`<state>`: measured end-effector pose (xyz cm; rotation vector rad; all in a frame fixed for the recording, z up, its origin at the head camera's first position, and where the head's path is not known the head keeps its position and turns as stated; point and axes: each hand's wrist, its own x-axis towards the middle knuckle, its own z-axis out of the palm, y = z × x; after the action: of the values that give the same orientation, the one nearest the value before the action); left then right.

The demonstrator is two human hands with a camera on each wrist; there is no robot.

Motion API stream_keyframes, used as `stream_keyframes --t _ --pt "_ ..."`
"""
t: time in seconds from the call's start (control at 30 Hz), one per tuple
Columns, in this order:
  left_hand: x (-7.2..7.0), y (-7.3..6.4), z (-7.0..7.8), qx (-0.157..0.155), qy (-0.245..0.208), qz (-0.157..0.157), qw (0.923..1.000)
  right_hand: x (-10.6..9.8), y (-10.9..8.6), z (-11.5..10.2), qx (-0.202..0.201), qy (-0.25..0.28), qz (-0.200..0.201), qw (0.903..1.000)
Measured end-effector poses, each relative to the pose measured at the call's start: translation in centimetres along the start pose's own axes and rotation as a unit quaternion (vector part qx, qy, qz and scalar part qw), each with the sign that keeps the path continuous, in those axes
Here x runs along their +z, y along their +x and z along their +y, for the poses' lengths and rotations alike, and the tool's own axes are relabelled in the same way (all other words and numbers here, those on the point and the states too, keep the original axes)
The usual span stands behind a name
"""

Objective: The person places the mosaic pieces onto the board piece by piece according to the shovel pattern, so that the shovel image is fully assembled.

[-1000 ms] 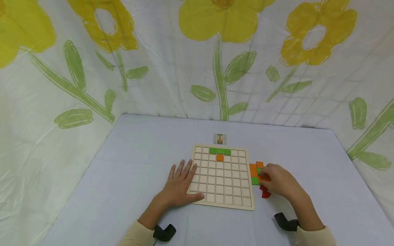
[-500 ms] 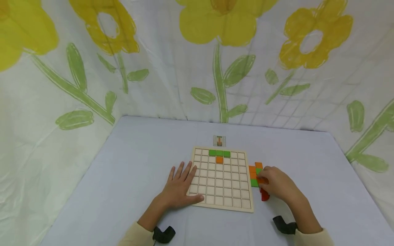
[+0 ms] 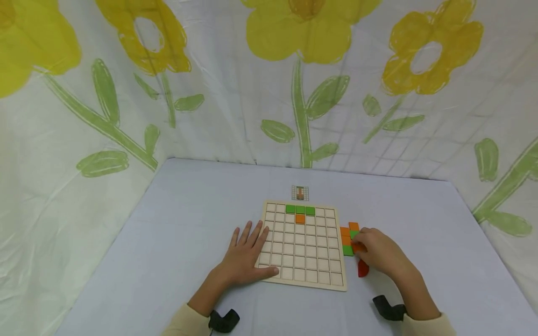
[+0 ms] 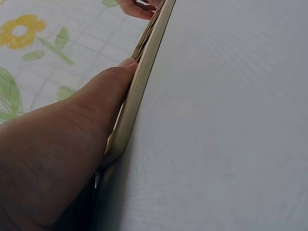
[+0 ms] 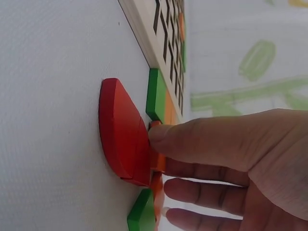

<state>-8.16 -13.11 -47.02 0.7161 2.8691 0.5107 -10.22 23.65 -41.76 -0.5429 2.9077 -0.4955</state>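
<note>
My left hand (image 3: 244, 259) lies flat with spread, straight fingers on the left side of a wooden grid board (image 3: 311, 254). In the left wrist view its thumb rests along the board's near edge (image 4: 137, 91). Three green tiles (image 3: 300, 210) fill part of the board's far row, with an orange tile (image 3: 300, 219) just below the middle one. To the board's right, my right hand (image 3: 380, 249) pinches another orange tile (image 5: 158, 162) among the loose tiles. Its thumb is on the tile's near side; the fingers partly hide it. Red rounded pieces (image 5: 122, 130) lie beside the thumb.
Loose orange tiles (image 3: 345, 236) and green tiles (image 3: 348, 250) lie against the board's right edge. A small printed grid card (image 3: 300, 192) lies beyond the board on the white tabletop (image 3: 201, 205). Behind hangs a flowered cloth (image 3: 218, 93).
The red pieces beside my right hand have shifted slightly toward me and less of them shows. The right hand has barely moved; the left hand stays on the board.
</note>
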Motion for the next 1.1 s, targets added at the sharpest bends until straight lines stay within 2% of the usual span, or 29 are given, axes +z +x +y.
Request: stream_keyframes --t 0.27,0.57,0.87,1.1 --pt "-0.1 -0.2 0.1 -0.003 0.000 0.001 1.0000 -0.2 0.0 0.1 0.006 0.000 -0.003 1.0000" --pt "0.0 0.0 0.0 -0.003 0.002 -0.002 1.0000 0.0 0.3 -0.2 0.000 0.005 0.018 0.9998" --pt "-0.3 0.1 -0.2 -0.003 0.012 -0.006 0.9999 0.9 1.0 -0.7 -0.038 -0.008 0.041 0.9984" --pt "-0.2 0.0 0.0 -0.001 -0.003 -0.007 1.0000 1.5 1.5 -1.0 -0.080 -0.035 0.070 0.9937"
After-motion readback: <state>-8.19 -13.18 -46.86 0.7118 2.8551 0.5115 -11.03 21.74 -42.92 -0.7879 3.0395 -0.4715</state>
